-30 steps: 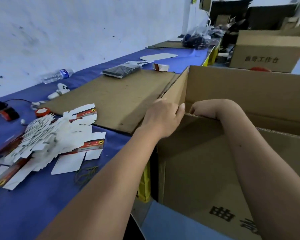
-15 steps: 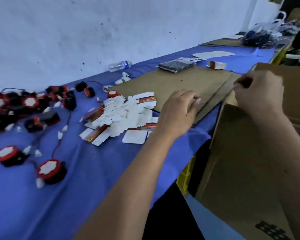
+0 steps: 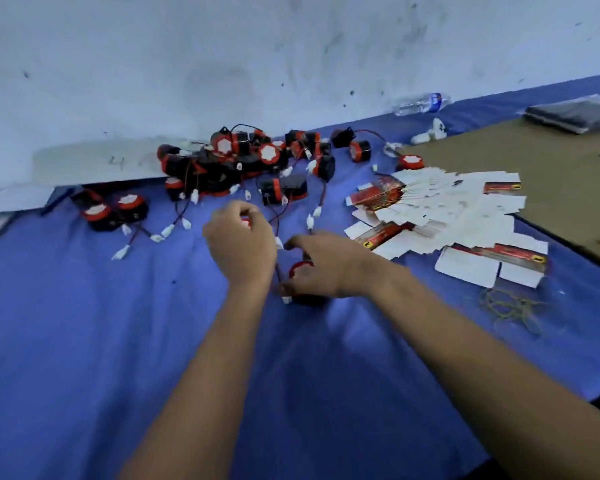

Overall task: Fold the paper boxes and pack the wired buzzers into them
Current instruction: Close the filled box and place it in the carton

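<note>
So the counter takes up most of the view, covered in a blue cloth and running along a scuffed white wall. A big flat sheet of brown cardboard lies on the right end of it, with a dark wrapped packet sitting on its far corner.

Next biggest is the heap of wired buzzers, black and red with white tops, piled against the wall, their thin leads and white plugs trailing out over the cloth. A couple more sit apart at the left, near the edge of a white sheet. Right of the heap, a fanned-out stack of flat unfolded paper boxes, white with red printed panels, partly overlaps the cardboard edge.

Both hands are out in the middle, just in front of the heap. The left hand has its fingers curled around something red, most likely a buzzer, but it's blurry and mostly hidden. The right hand sits over one buzzer on the cloth, fingers curled round it, thumb down by its white plug.

Small stuff: a clear water bottle lying by the wall, a little white gadget near it, and some green rubber bands at the right.
</note>
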The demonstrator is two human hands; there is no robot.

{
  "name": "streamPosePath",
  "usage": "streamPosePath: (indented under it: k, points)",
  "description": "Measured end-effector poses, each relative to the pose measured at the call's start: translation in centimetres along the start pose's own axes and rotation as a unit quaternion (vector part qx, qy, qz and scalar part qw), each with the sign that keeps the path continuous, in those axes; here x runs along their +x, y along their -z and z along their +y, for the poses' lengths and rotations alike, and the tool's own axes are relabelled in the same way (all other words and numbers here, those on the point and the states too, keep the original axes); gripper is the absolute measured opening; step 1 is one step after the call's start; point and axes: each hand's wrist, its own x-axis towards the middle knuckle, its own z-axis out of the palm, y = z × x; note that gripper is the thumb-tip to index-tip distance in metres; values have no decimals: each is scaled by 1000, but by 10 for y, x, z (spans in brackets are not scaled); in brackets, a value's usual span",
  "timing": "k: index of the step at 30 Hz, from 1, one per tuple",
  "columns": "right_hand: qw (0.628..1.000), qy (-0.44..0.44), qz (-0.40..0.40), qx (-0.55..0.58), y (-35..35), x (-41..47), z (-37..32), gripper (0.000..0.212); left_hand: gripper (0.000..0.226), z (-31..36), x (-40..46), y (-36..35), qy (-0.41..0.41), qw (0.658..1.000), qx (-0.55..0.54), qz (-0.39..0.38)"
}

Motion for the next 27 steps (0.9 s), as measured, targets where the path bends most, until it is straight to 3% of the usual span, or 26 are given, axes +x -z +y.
streamPosePath:
  k: [3,5,6,9,11,14,17,20,27]
  points:
    - [1000,-8,2,4,-9,22,2,67,12,-23,14,2,15,998,55,-30]
    - [993,-43,106,22,-3,32,15,63,9,-31,13,-7,13,993,82,-79]
    - [984,-68,166,-22,3,36,25,59,8,-33,10,-14,18,992,81,-98]
    - [925,-127,309,-181,25,47,59,17,8,-35,3,-38,26,994,42,-100]
    - [917,-150,284,-235,41,63,74,34,13,-30,1,-58,10,995,34,-98]
    - [948,-167,128,-240,51,87,93,60,15,-16,1,-87,12,992,35,-118]
    - [939,-202,37,-274,44,91,110,47,16,-4,5,-110,4,987,17,-161]
    - [933,-191,121,-280,41,82,117,7,23,8,18,-119,7,968,-22,-249]
    - [932,-164,239,-217,69,55,102,25,20,13,15,-90,22,972,-129,-196]
